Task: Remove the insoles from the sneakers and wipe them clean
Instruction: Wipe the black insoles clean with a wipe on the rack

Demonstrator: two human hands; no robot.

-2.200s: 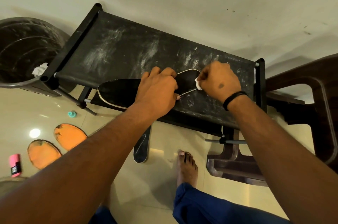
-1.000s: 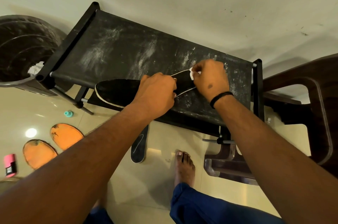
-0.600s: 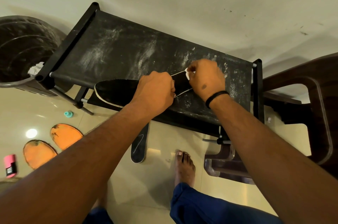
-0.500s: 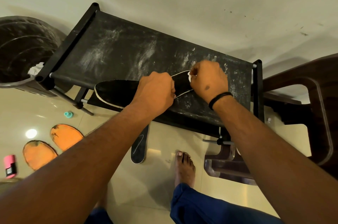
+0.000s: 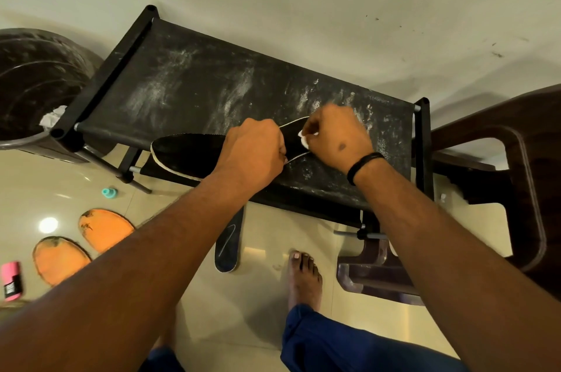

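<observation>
A black insole [image 5: 188, 153] with a pale edge lies on the dusty black rack shelf [image 5: 188, 80], its left end hanging over the front edge. My left hand [image 5: 255, 150] grips its middle with curled fingers. My right hand [image 5: 334, 135] pinches a small white tissue wad [image 5: 303, 141] and presses it on the insole's right end. A second black insole [image 5: 227, 244] leans on the floor under the rack, partly hidden by my left forearm.
A dark bucket [image 5: 33, 83] with crumpled tissue [image 5: 53, 118] stands left of the rack. Two orange insoles [image 5: 82, 244], a teal cap [image 5: 109, 192] and a pink object [image 5: 10, 280] lie on the tiled floor. A brown plastic chair [image 5: 522, 177] stands at right. A bare foot [image 5: 303, 277] is below.
My right hand has rubbed the tissue back and forth over the insole's right end by a small amount. My left hand has stayed gripping the middle.
</observation>
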